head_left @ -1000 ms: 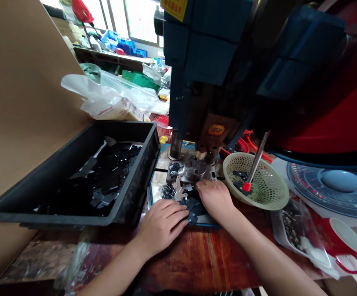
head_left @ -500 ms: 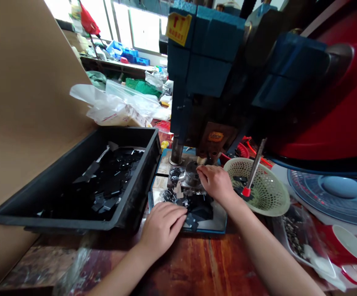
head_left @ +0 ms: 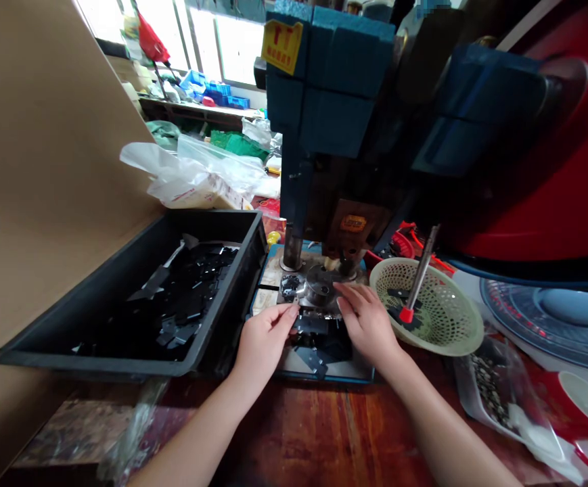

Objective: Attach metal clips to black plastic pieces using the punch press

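Note:
My left hand (head_left: 263, 341) is at the front left of the press base, thumb and forefinger pinched on a small metal piece (head_left: 296, 302). Just beyond it stands a round metal die block (head_left: 320, 284) under the press head. My right hand (head_left: 369, 321) is to the right of this block, with its fingers stretched toward the edge and the thumb apart; I see nothing held in it. Dark flat metal parts (head_left: 319, 341) lie on the base between my hands.
A black bin (head_left: 187, 369) of dark parts stands on the left. The blue press (head_left: 344, 122) rises ahead, its red wheel (head_left: 542, 203) at upper right. Right of the base are a pale green basket (head_left: 459, 325) with a red-tipped rod (head_left: 420, 274), and a red mug (head_left: 557, 399).
My left hand has moved forward from the loose parts and now pinches a small metal piece. My right hand has drawn back slightly from the die block, and its fingers have spread.

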The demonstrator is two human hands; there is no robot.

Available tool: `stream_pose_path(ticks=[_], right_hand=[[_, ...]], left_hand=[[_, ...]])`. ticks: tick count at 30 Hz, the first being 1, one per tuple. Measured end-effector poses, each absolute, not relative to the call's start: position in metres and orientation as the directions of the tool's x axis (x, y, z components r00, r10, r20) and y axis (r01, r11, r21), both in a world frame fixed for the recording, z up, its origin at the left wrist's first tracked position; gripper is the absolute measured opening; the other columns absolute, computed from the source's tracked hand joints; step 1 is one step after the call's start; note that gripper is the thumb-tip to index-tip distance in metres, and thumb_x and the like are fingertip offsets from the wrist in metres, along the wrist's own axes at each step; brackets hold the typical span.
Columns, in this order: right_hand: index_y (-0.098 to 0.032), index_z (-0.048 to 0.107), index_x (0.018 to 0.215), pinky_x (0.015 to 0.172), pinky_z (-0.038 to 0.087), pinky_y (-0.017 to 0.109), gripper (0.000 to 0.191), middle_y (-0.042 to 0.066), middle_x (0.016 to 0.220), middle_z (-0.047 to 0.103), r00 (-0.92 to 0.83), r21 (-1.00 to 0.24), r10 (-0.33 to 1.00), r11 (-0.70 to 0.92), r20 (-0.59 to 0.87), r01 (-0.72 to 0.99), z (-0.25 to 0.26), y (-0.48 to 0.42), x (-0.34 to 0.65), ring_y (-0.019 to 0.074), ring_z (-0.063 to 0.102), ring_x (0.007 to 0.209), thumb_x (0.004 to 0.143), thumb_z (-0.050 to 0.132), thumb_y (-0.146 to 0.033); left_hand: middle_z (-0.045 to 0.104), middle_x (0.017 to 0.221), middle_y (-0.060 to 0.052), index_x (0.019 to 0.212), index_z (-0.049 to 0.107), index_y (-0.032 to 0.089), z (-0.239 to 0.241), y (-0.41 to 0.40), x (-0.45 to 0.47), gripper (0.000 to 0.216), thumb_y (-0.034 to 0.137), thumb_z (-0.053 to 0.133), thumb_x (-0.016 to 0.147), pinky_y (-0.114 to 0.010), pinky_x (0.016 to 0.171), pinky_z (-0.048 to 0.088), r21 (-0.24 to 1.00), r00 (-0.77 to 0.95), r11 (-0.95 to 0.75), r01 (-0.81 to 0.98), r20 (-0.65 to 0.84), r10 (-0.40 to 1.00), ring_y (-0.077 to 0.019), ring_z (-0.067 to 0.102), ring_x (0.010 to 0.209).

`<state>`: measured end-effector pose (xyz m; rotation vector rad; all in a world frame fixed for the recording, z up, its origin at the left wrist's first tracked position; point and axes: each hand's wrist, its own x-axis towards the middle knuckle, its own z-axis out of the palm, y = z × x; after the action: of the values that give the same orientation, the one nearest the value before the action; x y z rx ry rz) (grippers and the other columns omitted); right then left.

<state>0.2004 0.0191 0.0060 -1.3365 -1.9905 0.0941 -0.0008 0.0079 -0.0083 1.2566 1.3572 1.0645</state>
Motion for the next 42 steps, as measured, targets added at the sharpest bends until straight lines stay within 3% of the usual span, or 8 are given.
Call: stream_pose_path(ticks=[5,8,11,16,20,25,37,42], right_hand=[[-0.023,0.063,0.111,0.090,0.047,0.037,0.029,0.005,0.103,0.069,-0.137,-0.686,0.926,0.354,0.352,0.635,0.006,0.000,0.193,0.0202,0.061,0.100,0.093,0.041,-0.030],[-0.023,0.062,0.114,0.093,0.045,0.036,0.030,0.005,0.113,0.066,-0.157,-0.771,0.954,0.298,0.254,0.563,0.005,-0.004,0.190,0.0199,0.060,0.106,0.090,0.046,-0.033],[-0.024,0.064,0.107,0.088,0.047,0.033,0.025,0.003,0.106,0.068,-0.148,-0.814,0.965,0.261,0.215,0.518,0.004,-0.002,0.188,0.0189,0.062,0.099,0.087,0.052,-0.030],[-0.023,0.067,0.088,0.078,0.047,0.032,0.014,0.002,0.085,0.067,0.010,-0.761,0.925,0.306,0.380,0.572,0.003,0.022,0.185,0.0187,0.061,0.084,0.084,0.054,-0.028],[-0.021,0.067,0.081,0.081,0.045,0.036,0.013,0.006,0.086,0.063,0.108,-0.714,0.866,0.325,0.488,0.620,0.000,0.052,0.184,0.0206,0.058,0.087,0.081,0.056,-0.029],[-0.019,0.066,0.084,0.088,0.044,0.037,0.014,0.007,0.093,0.061,0.143,-0.748,0.878,0.292,0.457,0.597,-0.008,0.072,0.187,0.0214,0.057,0.094,0.078,0.056,-0.028],[-0.017,0.063,0.089,0.079,0.049,0.034,0.022,0.006,0.090,0.065,0.165,-0.804,0.910,0.237,0.380,0.545,-0.012,0.080,0.186,0.0192,0.061,0.084,0.077,0.052,-0.031],[-0.020,0.062,0.093,0.074,0.049,0.032,0.022,0.007,0.095,0.064,0.141,-0.755,0.895,0.261,0.422,0.601,-0.004,0.029,0.205,0.0195,0.060,0.089,0.087,0.046,-0.033]], left_hand=[[0.073,0.088,-0.003,0.096,0.071,0.019,-0.007,0.010,0.002,0.034,0.046,0.060,0.079,-0.027,0.067,0.050,0.988,-0.007,0.068,0.140,-0.067,0.998,-0.0199,0.066,0.075],[0.072,0.090,-0.004,0.098,0.070,0.018,-0.007,0.009,0.004,0.035,0.046,0.059,0.080,-0.029,0.069,0.051,0.992,0.012,0.053,0.116,-0.055,0.998,-0.0211,0.066,0.078],[0.072,0.090,-0.005,0.097,0.070,0.018,-0.004,0.010,0.006,0.033,0.044,0.058,0.081,-0.030,0.070,0.052,0.991,0.021,0.021,0.133,-0.024,0.999,-0.0215,0.067,0.080],[0.071,0.086,-0.002,0.095,0.069,0.021,0.006,0.032,0.018,0.020,0.033,0.059,0.082,-0.028,0.073,0.050,0.899,0.075,-0.267,0.347,0.257,0.963,-0.0177,0.065,0.076],[0.068,0.086,-0.003,0.088,0.069,0.020,0.009,0.065,0.031,0.013,0.026,0.059,0.081,-0.032,0.078,0.048,0.750,0.086,-0.413,0.516,0.435,0.896,-0.0190,0.062,0.082],[0.065,0.088,-0.006,0.083,0.070,0.019,0.003,0.090,0.039,0.013,0.024,0.060,0.078,-0.039,0.088,0.045,0.731,0.069,-0.408,0.547,0.446,0.892,-0.0227,0.059,0.092],[0.069,0.097,-0.006,0.094,0.070,0.018,0.000,0.104,0.042,0.022,0.018,0.055,0.078,-0.037,0.092,0.045,0.720,0.195,-0.431,0.545,0.390,0.900,-0.0230,0.061,0.097],[0.063,0.110,-0.006,0.102,0.066,0.019,0.017,0.070,0.028,0.022,0.022,0.055,0.083,-0.039,0.097,0.041,0.692,0.158,-0.446,0.568,0.439,0.884,-0.0228,0.055,0.106]])
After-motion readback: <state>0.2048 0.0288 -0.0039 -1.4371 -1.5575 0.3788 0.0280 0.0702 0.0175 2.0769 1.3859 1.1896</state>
